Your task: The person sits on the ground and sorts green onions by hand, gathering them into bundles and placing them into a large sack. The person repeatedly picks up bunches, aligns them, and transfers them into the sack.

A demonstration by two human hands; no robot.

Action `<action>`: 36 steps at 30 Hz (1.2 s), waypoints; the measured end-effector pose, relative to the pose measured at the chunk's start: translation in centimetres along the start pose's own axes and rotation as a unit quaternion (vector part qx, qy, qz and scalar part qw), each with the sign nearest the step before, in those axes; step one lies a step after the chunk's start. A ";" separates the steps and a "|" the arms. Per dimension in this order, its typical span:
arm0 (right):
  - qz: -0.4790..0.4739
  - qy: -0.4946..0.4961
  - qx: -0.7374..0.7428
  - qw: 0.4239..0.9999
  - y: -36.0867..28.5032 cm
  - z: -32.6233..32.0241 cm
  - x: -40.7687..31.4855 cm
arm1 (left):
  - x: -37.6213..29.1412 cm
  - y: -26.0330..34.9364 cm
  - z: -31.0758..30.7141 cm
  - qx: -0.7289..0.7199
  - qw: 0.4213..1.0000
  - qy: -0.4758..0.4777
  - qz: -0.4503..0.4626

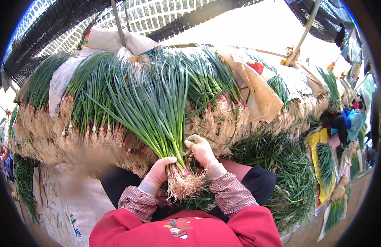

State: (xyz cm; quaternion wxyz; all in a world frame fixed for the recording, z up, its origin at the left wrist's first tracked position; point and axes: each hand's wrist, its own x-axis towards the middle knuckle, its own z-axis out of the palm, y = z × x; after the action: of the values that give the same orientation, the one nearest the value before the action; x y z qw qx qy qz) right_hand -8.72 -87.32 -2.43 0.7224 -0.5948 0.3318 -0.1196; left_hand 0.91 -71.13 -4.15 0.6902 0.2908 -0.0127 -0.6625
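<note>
My left hand (158, 173), in a pale glove, is closed around the lower stems of a bunch of green onions (168, 132). Long green leaves fan up and away from me, while the pinkish bulbs and tangled pale roots (184, 184) hang toward my lap. Beside the stems on the right is my right hand (203, 152), also gloved, with thumb and forefinger curled close together. Whether it pinches a leaf or stem is too fine to tell. Just beyond both hands, more green onions (216, 83) lie heaped with their roots facing me.
A long raised row of green onions (94, 89) spans the view, partly covered by a tan sheet (255, 89) and white sacks. Loose green leaves (289, 182) pile at my right. White sheeting (63, 200) lies at left. Another person (355, 120) sits far right. Poles (304, 34) support dark netting.
</note>
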 end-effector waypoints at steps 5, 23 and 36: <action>0.030 -0.010 0.040 0.999 0.1 1.0 0.5 | 0.8 -0.9 -3.8 0.025 0.999 0.045 0.009; -0.187 -0.348 0.016 0.919 -5.2 -1.2 -3.7 | 0.0 8.7 9.0 0.091 0.966 0.002 0.243; -0.159 -0.132 -0.590 0.781 1.6 -1.5 -13.5 | 3.3 19.9 7.9 0.229 0.865 -0.187 0.406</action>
State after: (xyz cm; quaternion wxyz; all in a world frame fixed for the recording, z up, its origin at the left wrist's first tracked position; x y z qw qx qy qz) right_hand -20.17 -80.41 0.56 0.2380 -0.9590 0.1392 0.0659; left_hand 16.20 -78.16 9.54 0.7966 0.2804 -0.4102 -0.3443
